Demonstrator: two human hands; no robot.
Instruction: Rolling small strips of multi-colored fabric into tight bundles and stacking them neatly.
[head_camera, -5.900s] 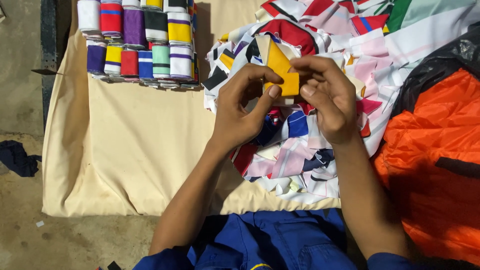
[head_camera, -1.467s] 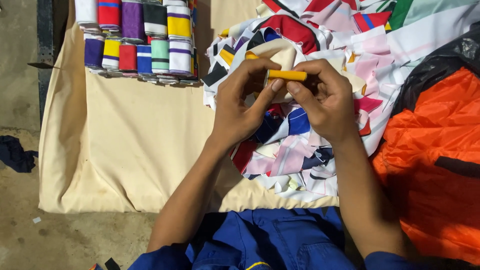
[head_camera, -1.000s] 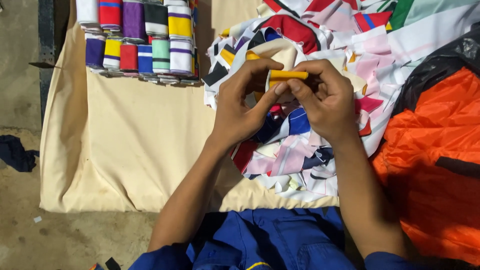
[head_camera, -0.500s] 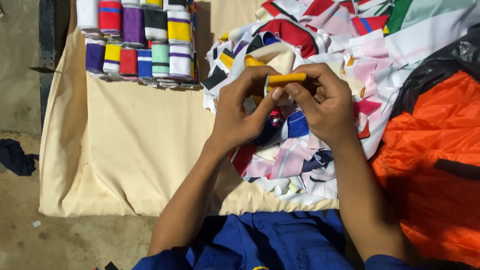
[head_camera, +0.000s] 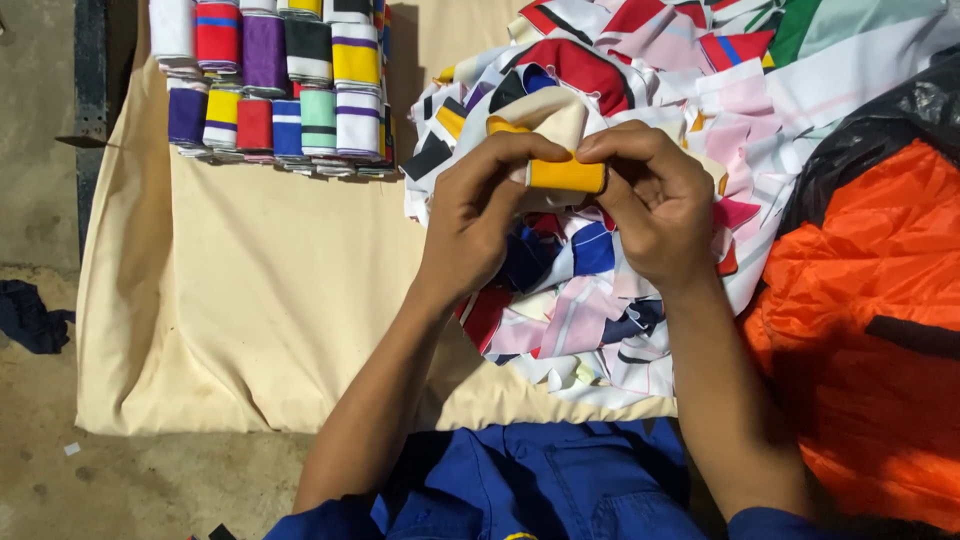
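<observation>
Spread over the ground: a cream cloth (head_camera: 260, 300), wrinkled at its near edge, bearing everything else in the scene. At far right, partly under black plastic sheeting (head_camera: 890, 130): a large orange bag (head_camera: 860, 330) with a dark strap across it. Heaped on the right half of the cloth: a loose pile of fabric scraps (head_camera: 640, 300) in white, pink, red, navy and green, reaching from the top edge down to the near hem. At upper left, well apart from the pile: rolled fabric strips (head_camera: 285, 85) stood in two rows, banded in purple, red, yellow, mint and white. At far left, off the cloth: a dark rag (head_camera: 30, 315) on bare concrete. Along the bottom edge: blue work clothing (head_camera: 530, 490) of the person.

Above the pile, raised together: left hand (head_camera: 475, 220) and right hand (head_camera: 655, 205), fingertips meeting. Between them: a small yellow fabric roll (head_camera: 565, 176), lying crosswise, pinched at its left end by the left thumb and fingers, gripped at its right end by the curled right fingers. Behind the roll, touching it: a cream and yellow tail of fabric (head_camera: 545, 115), draped over the left fingers.
</observation>
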